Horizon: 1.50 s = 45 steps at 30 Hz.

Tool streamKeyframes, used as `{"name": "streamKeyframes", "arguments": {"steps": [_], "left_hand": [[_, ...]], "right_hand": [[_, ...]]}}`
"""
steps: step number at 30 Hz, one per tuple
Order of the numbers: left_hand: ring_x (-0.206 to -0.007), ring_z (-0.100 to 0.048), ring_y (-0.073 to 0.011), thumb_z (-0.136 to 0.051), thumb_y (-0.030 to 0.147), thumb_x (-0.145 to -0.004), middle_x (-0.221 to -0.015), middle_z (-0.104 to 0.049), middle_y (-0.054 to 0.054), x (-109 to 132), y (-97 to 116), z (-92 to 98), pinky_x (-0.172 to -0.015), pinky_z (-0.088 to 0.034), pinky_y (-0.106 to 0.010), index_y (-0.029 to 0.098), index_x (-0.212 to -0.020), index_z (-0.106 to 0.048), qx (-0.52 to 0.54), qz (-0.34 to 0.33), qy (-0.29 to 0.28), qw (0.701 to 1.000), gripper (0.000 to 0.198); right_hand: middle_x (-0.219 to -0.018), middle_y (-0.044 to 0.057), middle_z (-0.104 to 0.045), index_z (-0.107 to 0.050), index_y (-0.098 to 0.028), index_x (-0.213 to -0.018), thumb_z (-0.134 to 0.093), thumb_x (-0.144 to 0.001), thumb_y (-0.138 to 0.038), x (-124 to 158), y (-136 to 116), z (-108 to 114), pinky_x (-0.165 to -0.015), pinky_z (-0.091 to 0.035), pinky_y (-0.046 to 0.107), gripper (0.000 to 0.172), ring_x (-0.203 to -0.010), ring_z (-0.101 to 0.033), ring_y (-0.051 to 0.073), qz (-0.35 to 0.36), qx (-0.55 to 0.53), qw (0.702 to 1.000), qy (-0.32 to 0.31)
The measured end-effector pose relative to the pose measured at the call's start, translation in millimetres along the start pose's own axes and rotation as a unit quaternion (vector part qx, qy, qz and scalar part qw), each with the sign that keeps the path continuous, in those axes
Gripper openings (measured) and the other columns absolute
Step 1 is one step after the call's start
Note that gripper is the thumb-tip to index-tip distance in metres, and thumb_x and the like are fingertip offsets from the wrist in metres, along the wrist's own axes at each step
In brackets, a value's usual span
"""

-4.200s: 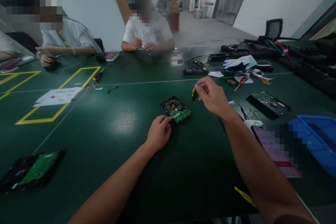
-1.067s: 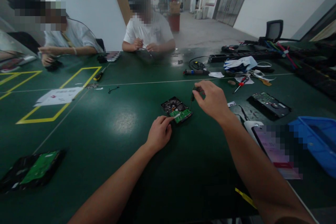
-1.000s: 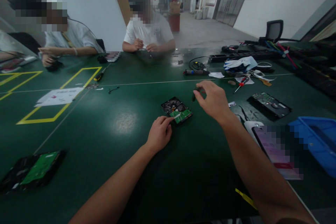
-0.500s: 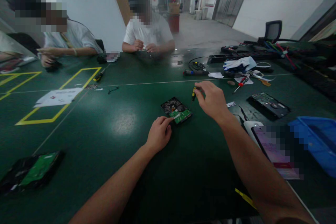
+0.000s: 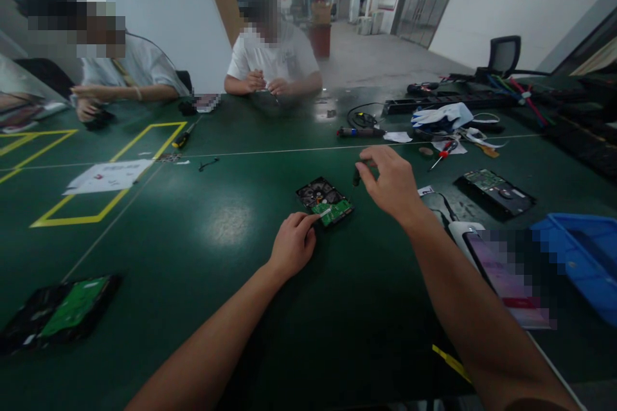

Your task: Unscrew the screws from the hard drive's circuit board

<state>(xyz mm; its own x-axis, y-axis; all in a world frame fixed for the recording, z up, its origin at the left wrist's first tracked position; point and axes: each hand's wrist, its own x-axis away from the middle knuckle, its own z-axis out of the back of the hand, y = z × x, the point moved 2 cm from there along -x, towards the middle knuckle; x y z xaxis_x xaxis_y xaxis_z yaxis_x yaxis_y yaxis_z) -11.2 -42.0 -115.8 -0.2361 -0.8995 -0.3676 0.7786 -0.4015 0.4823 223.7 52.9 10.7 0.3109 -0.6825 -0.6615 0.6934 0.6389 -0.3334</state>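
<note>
A hard drive (image 5: 318, 190) with a green circuit board (image 5: 339, 210) facing up lies on the green table. My left hand (image 5: 293, 244) holds it by the near left edge, fingers curled and the index finger on the board. In my right hand (image 5: 388, 180) is a screwdriver (image 5: 356, 176), its dark handle pinched between thumb and fingers. The thin shaft points down at the drive's right edge. Whether the tip sits in a screw is too small to tell.
Another hard drive (image 5: 496, 192) lies at right, near a phone (image 5: 501, 276) and a blue basket (image 5: 578, 263). A third drive (image 5: 62, 311) is at near left. A red screwdriver (image 5: 443, 154) and gloves (image 5: 443, 117) lie farther back. Two co-workers (image 5: 274, 61) (image 5: 135, 70) sit opposite.
The screwdriver handle has turned in my right hand: its yellow side showed before, and a dark side shows now. My left hand and the hard drive stay in place.
</note>
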Motion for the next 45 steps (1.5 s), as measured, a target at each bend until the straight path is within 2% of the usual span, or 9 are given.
{"name": "streamKeyframes", "arguments": {"steps": [5,12,16,19,23,28,35,41,45], "left_hand": [[-0.107,-0.06,-0.026,-0.05,0.014,-0.096,-0.116,-0.064,-0.011,0.4,-0.9,-0.4,-0.094,-0.052,-0.044,0.022,-0.134,-0.061,0.0,-0.003,0.001,1.0,0.04],[-0.107,-0.06,-0.026,-0.049,0.015,-0.096,-0.116,-0.064,-0.011,0.2,0.0,0.8,-0.094,-0.052,-0.044,0.022,-0.135,-0.06,0.003,-0.006,0.004,1.0,0.041],[-0.106,-0.06,-0.026,-0.05,0.014,-0.096,-0.115,-0.064,-0.011,0.2,-1.7,-0.7,-0.093,-0.053,-0.044,0.022,-0.134,-0.06,-0.003,-0.007,0.002,1.0,0.041],[-0.107,-0.06,-0.0259,-0.05,0.014,-0.095,-0.116,-0.064,-0.01,0.5,-2.9,-1.7,-0.094,-0.053,-0.044,0.022,-0.135,-0.06,-0.005,-0.006,0.002,1.0,0.041],[-0.107,-0.06,-0.0258,-0.05,0.014,-0.096,-0.117,-0.064,-0.011,0.7,-1.6,-0.5,-0.094,-0.053,-0.044,0.022,-0.135,-0.06,0.002,-0.006,0.0,1.0,0.041],[-0.107,-0.06,-0.0259,-0.049,0.015,-0.097,-0.116,-0.064,-0.01,0.4,-0.8,1.3,-0.094,-0.053,-0.044,0.022,-0.133,-0.06,0.004,-0.004,0.0,1.0,0.039],[-0.107,-0.06,-0.0261,-0.05,0.014,-0.096,-0.116,-0.064,-0.01,0.1,-1.3,1.7,-0.094,-0.053,-0.044,0.023,-0.133,-0.061,0.008,-0.002,0.004,1.0,0.04],[-0.106,-0.06,-0.0264,-0.051,0.014,-0.095,-0.115,-0.064,-0.011,1.3,-2.2,1.4,-0.093,-0.053,-0.045,0.023,-0.133,-0.061,0.01,-0.005,0.007,1.0,0.041],[-0.107,-0.06,-0.0265,-0.051,0.014,-0.095,-0.116,-0.064,-0.011,1.7,-0.8,2.4,-0.093,-0.053,-0.045,0.022,-0.133,-0.061,0.007,-0.004,0.001,1.0,0.041]], "right_hand": [[-0.095,0.007,-0.067,-0.059,-0.024,-0.096,-0.062,-0.095,-0.03,-0.4,-0.3,1.4,-0.081,-0.049,0.042,0.006,-0.088,-0.064,0.026,-0.026,0.006,1.0,0.003],[-0.108,0.01,-0.067,-0.062,-0.024,-0.104,-0.055,-0.097,-0.026,-1.0,-5.6,2.1,-0.092,-0.049,0.046,0.01,-0.103,-0.063,0.028,0.007,-0.018,1.0,-0.012],[-0.104,0.01,-0.068,-0.06,-0.024,-0.1,-0.06,-0.095,-0.027,-0.7,-1.6,-0.2,-0.085,-0.051,0.043,0.006,-0.093,-0.065,0.027,-0.021,-0.022,1.0,-0.001],[-0.097,0.007,-0.068,-0.058,-0.025,-0.096,-0.065,-0.094,-0.032,-0.3,-0.4,-0.8,-0.079,-0.05,0.041,0.01,-0.087,-0.064,0.026,-0.038,-0.014,0.999,0.002],[-0.099,0.008,-0.067,-0.059,-0.025,-0.096,-0.06,-0.097,-0.035,-0.3,-5.7,-0.7,-0.082,-0.05,0.042,0.01,-0.092,-0.064,0.026,-0.02,-0.009,1.0,-0.005],[-0.106,0.011,-0.068,-0.06,-0.023,-0.104,-0.055,-0.097,-0.028,-1.4,-12.8,-4.1,-0.091,-0.05,0.045,0.01,-0.102,-0.064,0.028,0.007,-0.01,1.0,-0.01],[-0.097,0.008,-0.068,-0.059,-0.024,-0.102,-0.06,-0.095,-0.028,-3.9,-7.7,-6.1,-0.083,-0.053,0.043,0.008,-0.088,-0.066,0.025,-0.034,-0.042,0.998,-0.018],[-0.106,0.009,-0.066,-0.06,-0.025,-0.107,-0.061,-0.096,-0.035,3.8,-8.1,-6.3,-0.087,-0.055,0.046,0.014,-0.098,-0.065,0.027,-0.034,-0.041,0.999,0.002],[-0.119,0.013,-0.064,-0.057,-0.024,-0.121,-0.058,-0.094,-0.026,11.5,-4.3,-12.2,-0.089,-0.056,0.047,0.028,-0.103,-0.066,0.028,-0.025,-0.064,0.998,-0.001]]}}
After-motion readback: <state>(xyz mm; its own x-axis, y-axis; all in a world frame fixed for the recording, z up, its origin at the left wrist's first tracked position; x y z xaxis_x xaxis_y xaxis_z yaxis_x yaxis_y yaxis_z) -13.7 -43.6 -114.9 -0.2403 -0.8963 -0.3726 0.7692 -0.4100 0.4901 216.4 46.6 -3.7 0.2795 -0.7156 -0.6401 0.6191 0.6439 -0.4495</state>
